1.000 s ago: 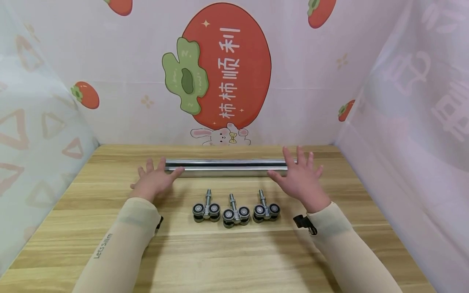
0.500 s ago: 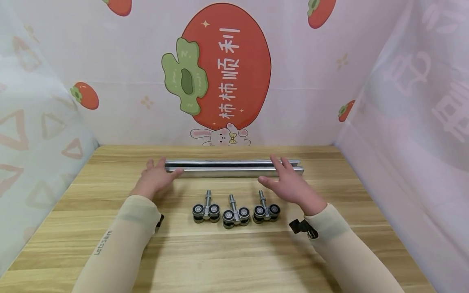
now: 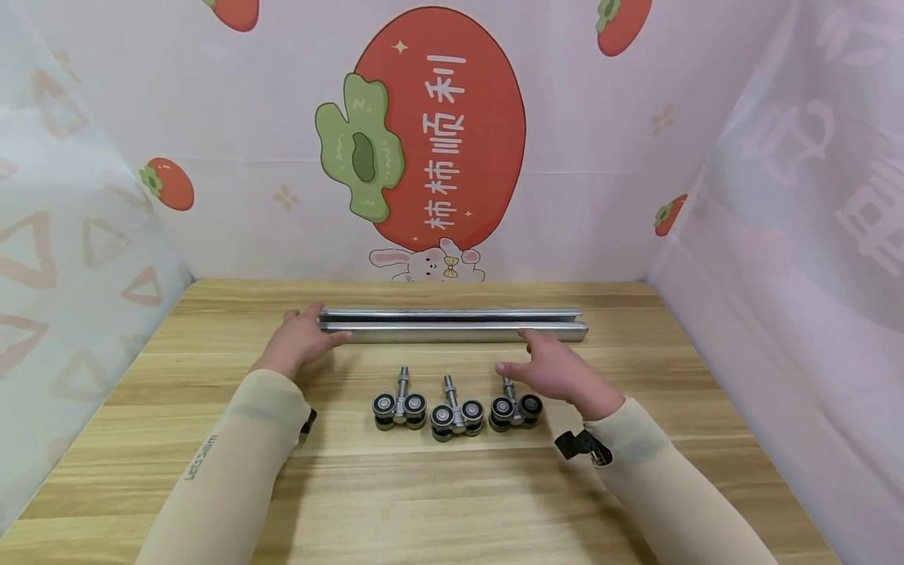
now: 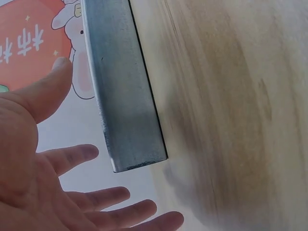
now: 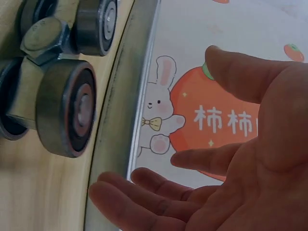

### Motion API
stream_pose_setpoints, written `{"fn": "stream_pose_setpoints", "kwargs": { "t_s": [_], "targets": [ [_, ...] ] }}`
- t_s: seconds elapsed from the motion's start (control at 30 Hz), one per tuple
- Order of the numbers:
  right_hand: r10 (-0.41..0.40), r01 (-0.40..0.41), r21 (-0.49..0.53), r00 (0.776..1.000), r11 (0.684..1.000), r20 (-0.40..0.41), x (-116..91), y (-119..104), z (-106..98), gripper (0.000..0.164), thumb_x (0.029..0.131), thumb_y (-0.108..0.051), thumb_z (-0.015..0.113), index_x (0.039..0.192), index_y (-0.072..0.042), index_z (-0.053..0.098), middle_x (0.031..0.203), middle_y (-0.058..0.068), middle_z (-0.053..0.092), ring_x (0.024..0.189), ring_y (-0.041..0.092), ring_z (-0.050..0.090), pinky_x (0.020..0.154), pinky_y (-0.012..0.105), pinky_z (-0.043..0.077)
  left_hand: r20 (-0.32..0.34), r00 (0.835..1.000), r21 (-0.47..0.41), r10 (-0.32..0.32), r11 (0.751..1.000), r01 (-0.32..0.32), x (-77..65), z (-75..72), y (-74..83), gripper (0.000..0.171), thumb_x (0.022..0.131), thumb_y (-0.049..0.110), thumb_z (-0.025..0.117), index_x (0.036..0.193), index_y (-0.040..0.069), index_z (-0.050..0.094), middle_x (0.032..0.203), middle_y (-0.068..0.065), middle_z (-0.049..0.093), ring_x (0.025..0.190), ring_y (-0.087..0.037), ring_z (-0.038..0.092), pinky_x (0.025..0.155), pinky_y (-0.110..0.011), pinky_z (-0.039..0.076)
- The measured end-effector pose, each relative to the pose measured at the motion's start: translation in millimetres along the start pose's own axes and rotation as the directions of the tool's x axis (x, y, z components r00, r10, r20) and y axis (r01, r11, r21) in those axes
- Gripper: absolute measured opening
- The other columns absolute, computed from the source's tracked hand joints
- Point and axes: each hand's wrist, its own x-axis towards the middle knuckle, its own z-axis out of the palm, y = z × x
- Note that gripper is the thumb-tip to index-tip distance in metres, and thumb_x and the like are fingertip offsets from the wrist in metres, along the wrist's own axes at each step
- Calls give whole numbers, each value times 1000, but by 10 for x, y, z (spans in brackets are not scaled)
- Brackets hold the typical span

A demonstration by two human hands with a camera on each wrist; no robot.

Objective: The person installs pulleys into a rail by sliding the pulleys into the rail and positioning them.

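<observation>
Here the metal rail (image 3: 438, 333) is seen laid lengthwise on the table (image 3: 438, 502), its dark slot framed between two bright lips. By its look it may be judged stiff, fairly heavy for its slimness and not easily broken; its smooth walls could slip, and its cut ends look hard-edged. It would best be held near both ends at once, with the thumb set on the near wall and the fingers on the far one.

At the rail's left end, the left grip (image 3: 295, 345) is held with thumb and fingers spread apart; nothing is clasped, and no contact is plainly shown. Over the rail's near side, toward its right end, the right grip (image 3: 554, 369) is hung with thumb and loosely bent fingers apart, nothing held. Whether the rail is brushed by those fingertips cannot be told.

In front of the rail, three rollers are lined up, stems pointed toward it: the left roller (image 3: 399, 408), the middle roller (image 3: 457, 421) and the right roller (image 3: 516, 410), its stem partly covered by the right grip. Dense, hard little pieces, it would seem, their wheels likely to turn if pinched; they would be better taken by the stem.

Behind the rail, a printed backdrop (image 3: 586, 196) is hung.
</observation>
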Motion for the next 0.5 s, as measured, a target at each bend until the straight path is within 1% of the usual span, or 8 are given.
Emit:
{"fn": "stream_pose_setpoints", "kwargs": {
  "t_s": [0.07, 0.2, 0.37, 0.5],
  "targets": [
    [-1, 1, 10, 1000, 1000, 6, 17, 23, 28, 85, 93, -47, 67, 153, 2, 31, 142, 28, 47, 127, 41, 48, 101, 56, 41, 1, 1000, -5, -4, 1000, 4, 12, 5, -8, 103, 91, 59, 62, 157, -1, 12, 147, -45, 11, 124, -61, 34, 102, -69, 30],
    [6, -6, 21, 1000, 1000, 19, 55, 57, 94, 81, 93, -42, 69, 151, 3, 34, 136, 27, 53, 122, 39, 52, 99, 53, 44, -9, 1000, -15, -7, 1000, 7, 28, 28, -34, 98, 93, 55, 62, 156, -3, 15, 144, -44, 19, 123, -59, 36, 103, -67, 31],
    [18, -18, -3, 998, 1000, 59, 80, 70, 161, 75, 93, -34, 71, 147, 7, 39, 130, 26, 58, 117, 37, 56, 96, 51, 47, -16, 1000, 21, 11, 1000, -11, 48, 48, -57, 86, 98, 45, 59, 154, -5, 19, 141, -43, 26, 124, -57, 38, 104, -65, 31],
    [45, -44, -23, 997, 999, 68, 82, 75, 197, 71, 92, -33, 72, 144, 7, 43, 128, 23, 60, 116, 36, 57, 96, 51, 47, -23, 999, 39, 30, 999, -29, 52, 51, -35, 79, 100, 40, 57, 153, -7, 22, 142, -43, 28, 127, -57, 36, 105, -65, 29]
  ]
}}
